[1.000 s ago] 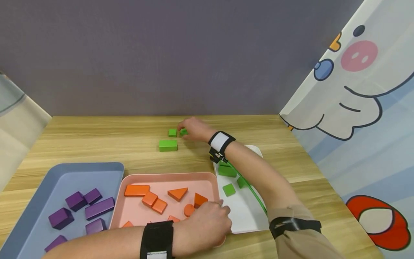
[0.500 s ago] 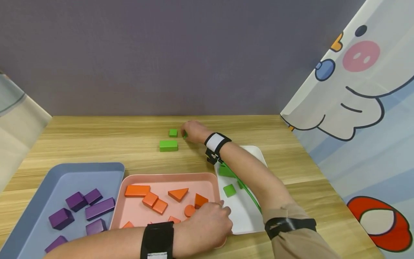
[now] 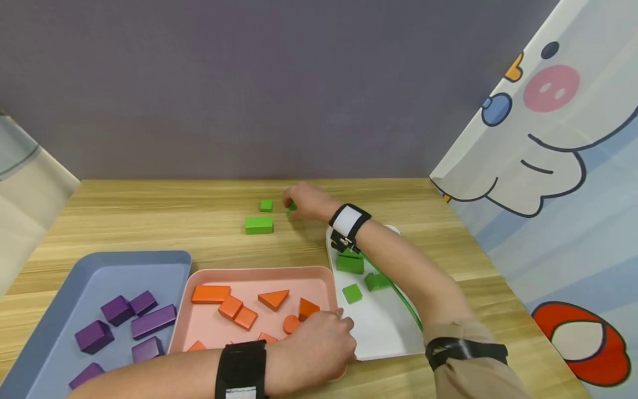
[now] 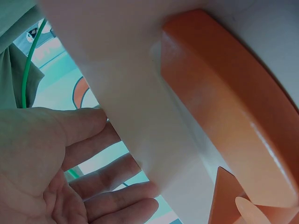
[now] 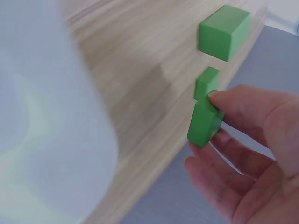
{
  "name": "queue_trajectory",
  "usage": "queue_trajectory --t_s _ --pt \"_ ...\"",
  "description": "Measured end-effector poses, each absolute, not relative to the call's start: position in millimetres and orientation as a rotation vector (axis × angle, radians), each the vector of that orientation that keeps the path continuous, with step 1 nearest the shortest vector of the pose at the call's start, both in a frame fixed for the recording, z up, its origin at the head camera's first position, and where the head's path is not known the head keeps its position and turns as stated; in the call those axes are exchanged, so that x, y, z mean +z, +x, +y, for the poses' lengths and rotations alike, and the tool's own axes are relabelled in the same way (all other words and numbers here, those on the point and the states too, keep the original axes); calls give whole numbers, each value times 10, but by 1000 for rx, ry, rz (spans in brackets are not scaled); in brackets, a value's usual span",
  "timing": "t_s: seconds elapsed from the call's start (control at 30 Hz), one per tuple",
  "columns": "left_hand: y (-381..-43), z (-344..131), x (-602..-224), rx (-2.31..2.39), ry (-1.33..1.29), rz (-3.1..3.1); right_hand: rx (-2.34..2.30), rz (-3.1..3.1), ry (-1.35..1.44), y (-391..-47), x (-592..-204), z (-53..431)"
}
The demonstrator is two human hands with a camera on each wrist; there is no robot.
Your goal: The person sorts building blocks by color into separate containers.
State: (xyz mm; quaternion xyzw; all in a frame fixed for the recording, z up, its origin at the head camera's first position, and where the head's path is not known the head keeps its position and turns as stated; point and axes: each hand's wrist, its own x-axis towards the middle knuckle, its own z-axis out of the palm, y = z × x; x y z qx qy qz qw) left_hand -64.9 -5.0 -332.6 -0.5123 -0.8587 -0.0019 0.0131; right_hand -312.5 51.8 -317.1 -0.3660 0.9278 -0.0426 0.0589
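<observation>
At the back of the table, my right hand (image 3: 310,201) pinches a small green block (image 5: 204,122) between thumb and fingers. Just left of it on the table are a small green cube (image 3: 266,205) and a longer green block (image 3: 258,225). My left hand (image 3: 319,342) lies at the right edge of the pink tray (image 3: 259,272). In the left wrist view its fingers (image 4: 110,175) are loosely extended at the tray's rim, with nothing held. A white tray (image 3: 379,332) to the right bears several green blocks (image 3: 350,263), partly covered by the right forearm.
The pink tray holds several orange blocks (image 3: 211,294), some hidden behind the left arm. At the left stands a blue tray (image 3: 144,266) with several purple blocks (image 3: 153,321). A grey wall (image 3: 259,94) rises behind the table. A green cord (image 3: 399,293) runs along the right forearm.
My right hand has closed on the small green block and drawn it slightly right, away from the green cube. The left hand has stayed in place.
</observation>
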Motion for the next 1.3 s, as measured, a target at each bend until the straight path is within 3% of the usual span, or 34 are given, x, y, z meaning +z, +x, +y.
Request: queue_trajectory --t_s 0.37,0.73,1.3 --pt "-647 -44 -3336 -5 -1580 -2688 -192 2806 -1338 -2678 -3023 1025" --pt "-655 -47 -3351 -11 -1573 -2657 -209 2726 -1392 -2130 -2927 1689" --pt "-624 -51 -3356 -8 -1535 -2591 -349 2604 -1325 -1501 -3254 2333"
